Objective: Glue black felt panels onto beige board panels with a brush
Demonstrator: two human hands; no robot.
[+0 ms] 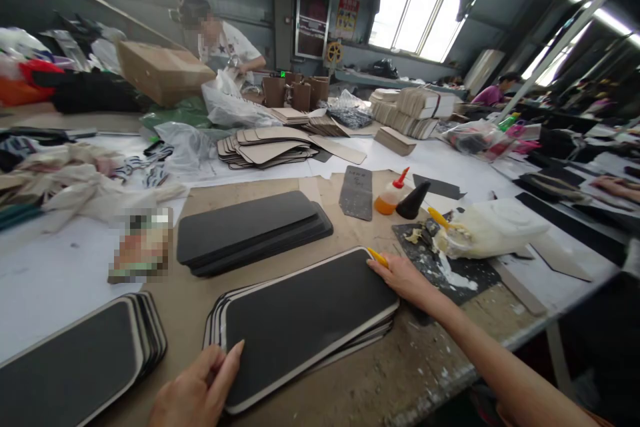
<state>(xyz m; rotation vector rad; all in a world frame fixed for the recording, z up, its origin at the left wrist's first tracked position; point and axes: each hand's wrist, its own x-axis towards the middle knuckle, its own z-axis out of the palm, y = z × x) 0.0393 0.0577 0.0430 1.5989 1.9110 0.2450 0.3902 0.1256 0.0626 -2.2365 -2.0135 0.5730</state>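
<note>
A stack of black rounded panels with pale borders lies in front of me, its top panel (305, 320) slightly turned over those below. My left hand (197, 380) grips this panel's near left edge, thumb on the black face and fingers curled at the side. At the far right corner, my right hand (403, 277) is closed around a slim yellow tool (378, 257); its exact kind I cannot make out. Behind lies a stack of plain black panels (250, 227). More pale-edged panels (75, 360) are piled at left.
On the right, a white plastic jug (495, 227) lies on its side beside a glue-smeared black board (450, 280). A red-tipped orange bottle (387, 197) and a black cone-shaped bottle (414, 200) stand behind. Cut boards (273, 147) are piled farther back. A person (225, 43) works across the table.
</note>
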